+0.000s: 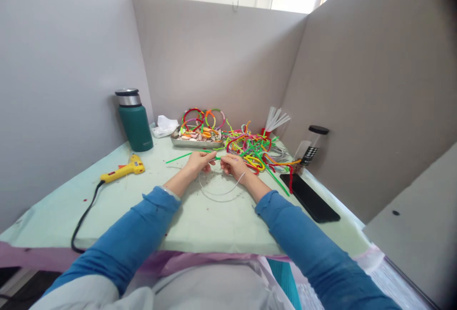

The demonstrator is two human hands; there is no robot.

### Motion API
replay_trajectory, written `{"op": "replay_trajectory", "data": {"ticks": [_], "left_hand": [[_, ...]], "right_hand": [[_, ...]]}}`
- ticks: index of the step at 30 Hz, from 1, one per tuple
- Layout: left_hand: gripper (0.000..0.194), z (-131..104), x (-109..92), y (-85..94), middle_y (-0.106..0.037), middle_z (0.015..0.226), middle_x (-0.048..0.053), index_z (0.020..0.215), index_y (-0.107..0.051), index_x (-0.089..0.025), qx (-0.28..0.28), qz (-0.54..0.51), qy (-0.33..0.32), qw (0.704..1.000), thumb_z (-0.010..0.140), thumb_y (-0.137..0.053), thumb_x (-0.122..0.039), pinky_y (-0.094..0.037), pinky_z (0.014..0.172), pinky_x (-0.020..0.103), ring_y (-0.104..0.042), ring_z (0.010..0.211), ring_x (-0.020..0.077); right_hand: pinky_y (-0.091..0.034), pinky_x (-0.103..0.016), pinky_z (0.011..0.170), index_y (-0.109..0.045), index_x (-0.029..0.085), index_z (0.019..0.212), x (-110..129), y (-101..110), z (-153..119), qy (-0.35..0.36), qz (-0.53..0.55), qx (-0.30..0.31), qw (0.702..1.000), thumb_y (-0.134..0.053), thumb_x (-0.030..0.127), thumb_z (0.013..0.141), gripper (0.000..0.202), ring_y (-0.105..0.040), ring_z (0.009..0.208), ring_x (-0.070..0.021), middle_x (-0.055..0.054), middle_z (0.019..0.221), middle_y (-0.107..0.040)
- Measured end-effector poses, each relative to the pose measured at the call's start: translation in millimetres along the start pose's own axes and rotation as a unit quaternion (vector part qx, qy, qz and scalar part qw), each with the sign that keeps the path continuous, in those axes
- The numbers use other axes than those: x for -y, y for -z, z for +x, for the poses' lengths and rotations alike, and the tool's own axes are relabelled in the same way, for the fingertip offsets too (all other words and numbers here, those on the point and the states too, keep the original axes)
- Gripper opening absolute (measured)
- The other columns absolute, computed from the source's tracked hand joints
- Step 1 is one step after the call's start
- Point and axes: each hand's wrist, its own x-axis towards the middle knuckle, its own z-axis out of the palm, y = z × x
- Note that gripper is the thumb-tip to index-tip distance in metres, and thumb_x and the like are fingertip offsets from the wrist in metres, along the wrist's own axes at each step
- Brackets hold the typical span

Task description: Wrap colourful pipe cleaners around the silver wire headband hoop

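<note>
My left hand (200, 163) is closed in a pinch on a green pipe cleaner (178, 158), whose free end sticks out to the left. Close beside it, my right hand (232, 164) pinches the green strand near its other end, at the middle of the table. A thin pale wire hoop (220, 200) hangs below and between both hands, resting over the table; its top passes among my fingers. Exactly how the green strand meets the wire is hidden by the fingertips.
A metal tray (196, 143) of scraps and colored rings stands behind my hands, with tangled pipe cleaners (250, 143) to its right. A yellow glue gun (123, 171) and green bottle (135, 126) are left; a black phone (310, 198) and clear container (312, 145) right.
</note>
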Motion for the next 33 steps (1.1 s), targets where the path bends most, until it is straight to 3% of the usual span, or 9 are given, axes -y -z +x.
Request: {"op": "replay_trajectory", "data": {"ticks": [4, 12, 17, 24, 33], "left_hand": [[0.051, 0.1, -2.1, 0.7, -0.066, 0.07, 0.008, 0.073, -0.065, -0.01, -0.01, -0.03, -0.015, 0.999, 0.063, -0.07, -0.06, -0.044, 0.047, 0.023, -0.052, 0.046, 0.0088], [0.053, -2.0, -7.3, 0.5, -0.065, 0.069, 0.008, 0.065, -0.064, -0.01, -0.021, -0.055, -0.025, 0.998, 0.062, -0.069, -0.062, -0.043, 0.046, 0.023, -0.054, 0.049, 0.0102], [0.053, 0.4, -2.9, 0.5, -0.064, 0.065, 0.006, 0.07, -0.067, -0.01, -0.015, -0.039, -0.054, 0.998, 0.058, -0.071, -0.062, -0.044, 0.047, 0.024, -0.054, 0.049, 0.0105], [0.043, 1.2, -1.7, 1.4, -0.058, 0.051, 0.0, 0.081, -0.07, -0.01, -0.003, -0.017, -0.064, 0.998, 0.062, -0.074, -0.048, -0.044, 0.048, 0.023, -0.052, 0.046, 0.0096], [0.034, 1.0, -2.9, -0.9, -0.058, 0.049, 0.0, 0.094, -0.071, -0.005, -0.003, 0.014, -0.053, 0.998, 0.069, -0.07, -0.028, -0.041, 0.047, 0.021, -0.049, 0.044, 0.0084]], "right_hand": [[-0.031, -0.022, 0.037, -0.06, 0.016, 0.063, 0.5, 0.4, 0.6, -0.005, 0.008, -0.008, 1.0, -0.072, 0.041, 0.064, 0.028, -0.046, 0.037, -0.0077, 0.0, 0.053, -0.059], [-0.03, -0.02, 0.036, -0.059, 0.016, 0.061, 2.4, -1.0, 0.0, -0.01, 0.014, -0.013, 1.0, -0.075, 0.041, 0.06, 0.029, -0.045, 0.036, -0.0073, 0.001, 0.05, -0.059], [-0.031, -0.02, 0.036, -0.059, 0.015, 0.061, 3.0, -1.3, -0.2, -0.011, 0.013, -0.012, 1.0, -0.074, 0.04, 0.061, 0.029, -0.046, 0.036, -0.0072, 0.001, 0.05, -0.059], [-0.031, -0.02, 0.036, -0.06, 0.015, 0.063, 1.9, 0.2, 0.0, -0.01, 0.012, -0.006, 1.0, -0.072, 0.039, 0.063, 0.027, -0.047, 0.037, -0.0071, 0.0, 0.051, -0.059], [-0.031, -0.02, 0.037, -0.06, 0.015, 0.063, 1.2, 0.4, 0.0, -0.008, 0.005, -0.003, 1.0, -0.073, 0.039, 0.064, 0.027, -0.046, 0.037, -0.0068, 0.0, 0.052, -0.059]]}}
